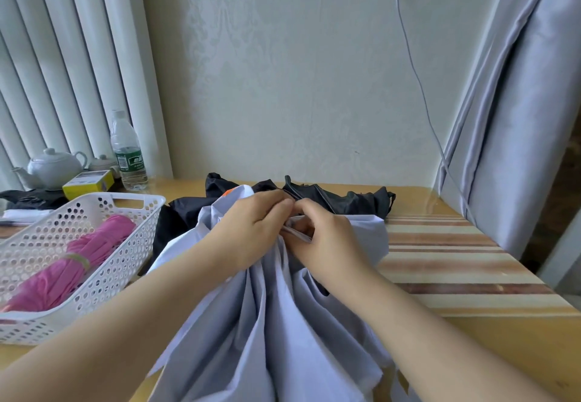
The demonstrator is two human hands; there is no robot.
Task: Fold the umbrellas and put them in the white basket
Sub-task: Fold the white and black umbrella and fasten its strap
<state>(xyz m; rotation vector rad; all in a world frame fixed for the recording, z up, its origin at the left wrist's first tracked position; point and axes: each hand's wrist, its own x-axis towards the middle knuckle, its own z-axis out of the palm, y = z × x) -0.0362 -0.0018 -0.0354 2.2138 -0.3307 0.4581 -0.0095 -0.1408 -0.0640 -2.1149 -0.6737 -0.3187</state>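
A pale lavender umbrella [270,332] lies collapsed on the table, its loose canopy spreading toward me. My left hand [251,228] grips the gathered fabric near its far end. My right hand [327,238] pinches folds of the same canopy right beside it, fingertips of both hands almost touching. A black umbrella [342,200] lies unfolded behind them. The white perforated basket [103,206] stands at the left and holds a folded pink umbrella [72,269] bound with a strap.
A water bottle [125,153], a white teapot [53,167] and a yellow box [89,183] stand at the back left by the blinds. A striped mat [456,263] covers the table's right side. A cable [418,87] hangs down the wall; a curtain [518,118] hangs at right.
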